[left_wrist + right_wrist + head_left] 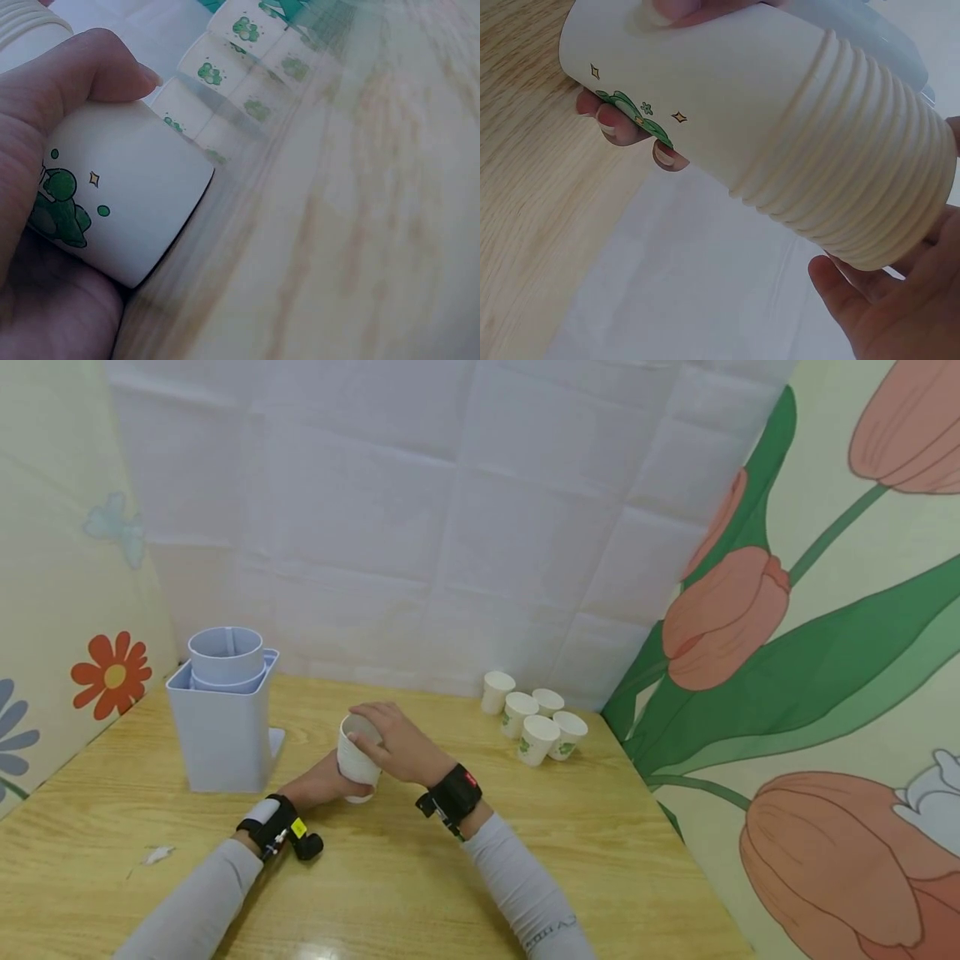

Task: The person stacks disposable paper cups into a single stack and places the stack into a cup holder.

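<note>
Several white paper cups are nested in a stack (356,760), mouth up on the table, with green cartoon prints and ribbed rims (855,157) one above another. My left hand (330,779) grips the stack low down, thumb and fingers wrapped around the bottom cup (127,180). At the top, my right hand (401,745) holds the rim, its fingers over the far side of the mouth and its thumb at the near side. The right wrist view shows those fingers (907,300) curved about the topmost rim.
Several single paper cups (537,739) stand grouped at the back right of the wooden table (420,877). Left of the hands is a pale blue square bin (221,739) with a round container (227,664) in it. A white scrap (158,855) lies at the front left.
</note>
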